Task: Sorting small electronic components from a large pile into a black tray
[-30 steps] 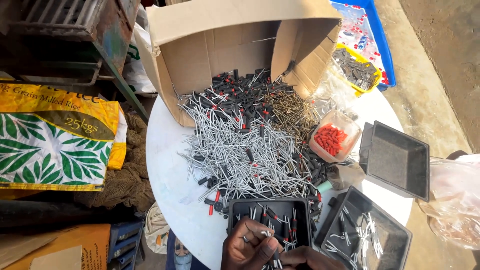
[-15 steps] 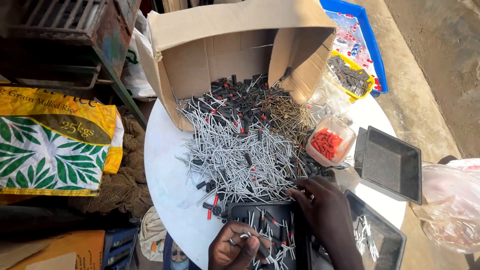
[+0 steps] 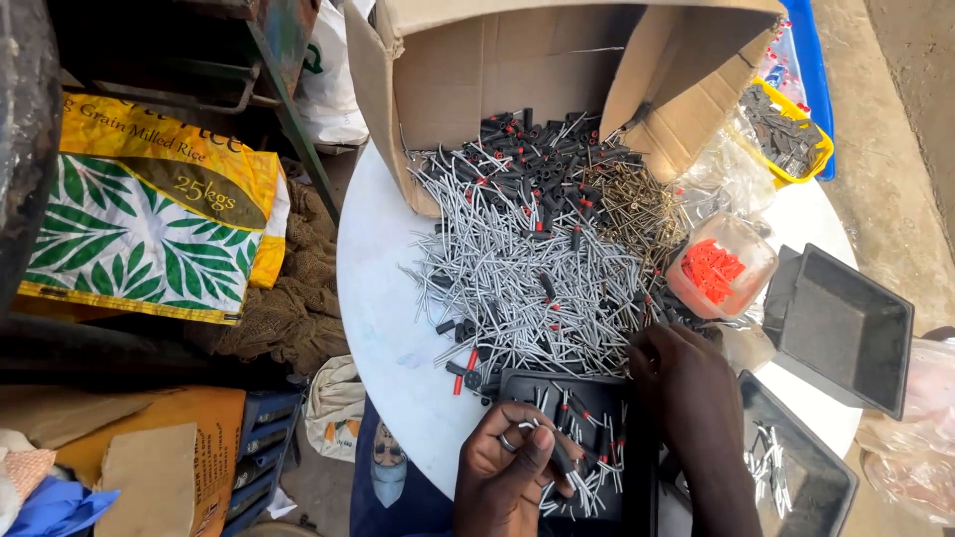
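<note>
While both hands work at the round white bench (image 3: pixel 383 328), left hand (image 3: pixel 512 467) in the black rectangular plastic tray (image 3: pixel 582 443), fingers pinched on a small grey metal pin (image 3: pixel 550 465), right hand (image 3: pixel 686 393) reaching the heap of grey metal pins (image 3: pixel 527 268), its grip hidden.

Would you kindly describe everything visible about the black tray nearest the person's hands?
The black tray is a shallow rectangular dish, apparently plastic, lying flat at the near edge of the round white table. It holds a loose scatter of grey metal pins, some with black or red sleeves. The left hand rests over its near-left corner, pinching a pin; the right hand covers its far-right corner, reaching toward the big pile of pins, which runs up to its far rim.
</note>
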